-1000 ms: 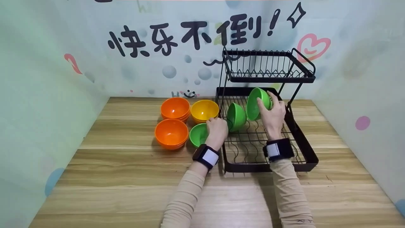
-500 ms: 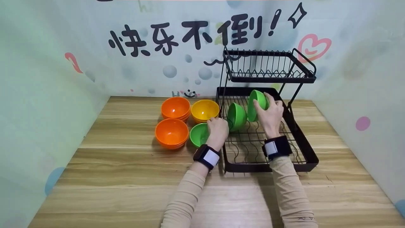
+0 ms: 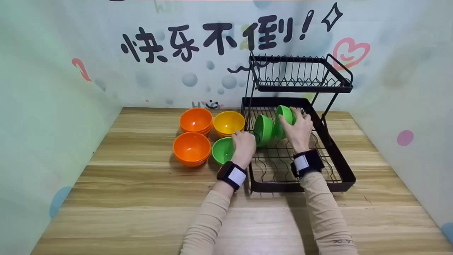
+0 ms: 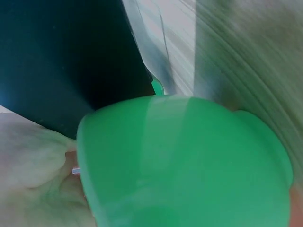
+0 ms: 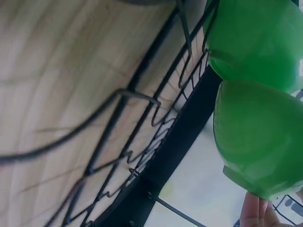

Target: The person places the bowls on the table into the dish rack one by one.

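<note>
My right hand (image 3: 299, 130) holds a green bowl (image 3: 283, 120) by its far and near sides, thumb at the rim, tipped on edge over the lower tier of the black dish rack (image 3: 276, 187). Just left of it, a second green bowl (image 3: 263, 130) stands on edge in the wires. In the right wrist view the held bowl (image 5: 260, 137) overlaps the other one, fingertips at its base. Left of the rack, my left hand (image 3: 244, 147) pinches the rim of an upright green bowl (image 3: 222, 151) on the table. The left wrist view shows that bowl's side (image 4: 189, 161) up close.
Two stacks of orange bowls (image 3: 191, 148) and a stack topped by a yellow bowl (image 3: 229, 123) stand left and behind my left hand. The rack's upper tier (image 3: 300, 89) hangs above the back of its lower tray. Printed walls enclose the wooden table (image 3: 134, 198).
My right hand has moved left and slightly down with its bowl, which now sits closer to the racked bowl and more upright on edge. The left hand has stayed in place.
</note>
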### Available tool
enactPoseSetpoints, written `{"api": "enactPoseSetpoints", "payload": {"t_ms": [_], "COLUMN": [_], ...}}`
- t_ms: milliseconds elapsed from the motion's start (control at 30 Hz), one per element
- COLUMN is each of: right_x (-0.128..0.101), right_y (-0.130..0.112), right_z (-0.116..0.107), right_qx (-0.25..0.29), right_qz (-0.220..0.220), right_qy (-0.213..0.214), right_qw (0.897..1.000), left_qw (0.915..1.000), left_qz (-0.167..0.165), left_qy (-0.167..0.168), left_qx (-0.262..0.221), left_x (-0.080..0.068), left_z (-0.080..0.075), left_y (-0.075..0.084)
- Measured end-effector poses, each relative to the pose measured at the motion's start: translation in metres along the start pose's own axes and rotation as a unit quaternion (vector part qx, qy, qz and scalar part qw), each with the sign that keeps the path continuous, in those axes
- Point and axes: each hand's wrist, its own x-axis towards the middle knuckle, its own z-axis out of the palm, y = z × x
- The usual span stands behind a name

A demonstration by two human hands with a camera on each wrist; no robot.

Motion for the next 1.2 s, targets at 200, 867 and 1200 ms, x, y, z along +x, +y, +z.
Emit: {"api": "enactPoseSetpoints", "payload": {"t_ms": [200,867,1200], "right_x": [0.0011,-0.0011,-0.0017], "right_y": [0.0036,0.0054,0.0074], "right_z": [0.0023,0.0061,0.0076], "right_qx": [-0.010,-0.040,-0.053], "right_qz": [-0.013,-0.021,-0.013], "right_qy": [-0.009,-0.069,-0.104], "right_qw": [1.000,0.997,0.993], "left_qw": [0.9999,0.9997,0.9986], "left_qz": [-0.001,0.001,0.004], "left_qy": [0.012,0.026,0.051], "left_qx": [0.000,0.002,0.011], "left_x": [-0.0009,-0.0019,-0.0036], "left_z": [0.0007,0.0000,0.0018], "left_y": [0.0002,-0.0008,-0.0005]}}
